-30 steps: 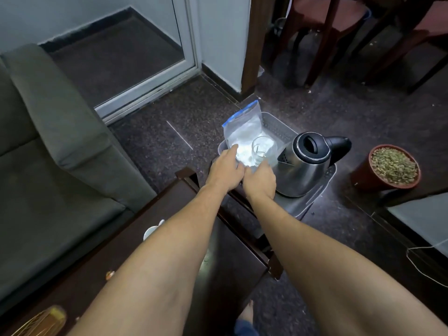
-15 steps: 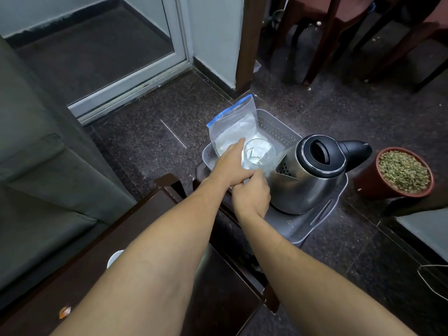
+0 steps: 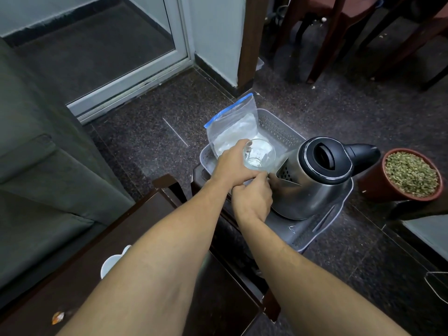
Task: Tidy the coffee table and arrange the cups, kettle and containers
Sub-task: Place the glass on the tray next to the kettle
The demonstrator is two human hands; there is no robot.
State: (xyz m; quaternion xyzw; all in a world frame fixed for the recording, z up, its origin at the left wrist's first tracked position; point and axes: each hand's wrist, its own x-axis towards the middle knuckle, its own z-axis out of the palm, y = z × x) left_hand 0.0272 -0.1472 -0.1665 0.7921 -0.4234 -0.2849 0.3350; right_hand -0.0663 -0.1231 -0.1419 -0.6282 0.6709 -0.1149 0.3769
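A grey perforated basket (image 3: 278,128) sits on a small dark stand beyond the coffee table (image 3: 72,287). Inside it stand a steel kettle (image 3: 312,180) with a black lid, a zip bag (image 3: 232,127) of white powder with a blue seal, and a clear glass (image 3: 260,155). My left hand (image 3: 232,166) wraps the glass from its left side. My right hand (image 3: 253,198) is curled just below the glass, next to the kettle's spout; what its fingers hold is hidden. A white cup (image 3: 110,264) shows on the table beside my left forearm.
A grey sofa (image 3: 36,178) fills the left side. A terracotta pot (image 3: 409,175) of greenish pellets stands on the floor right of the kettle. Chair legs (image 3: 324,44) stand at the back right, a glass door (image 3: 97,44) at the back left. A thin cable (image 3: 434,284) lies at the right edge.
My left hand has shifted from the zip bag onto the glass and closed around it. My right hand has stayed under the glass. The view has come nearer to the basket.
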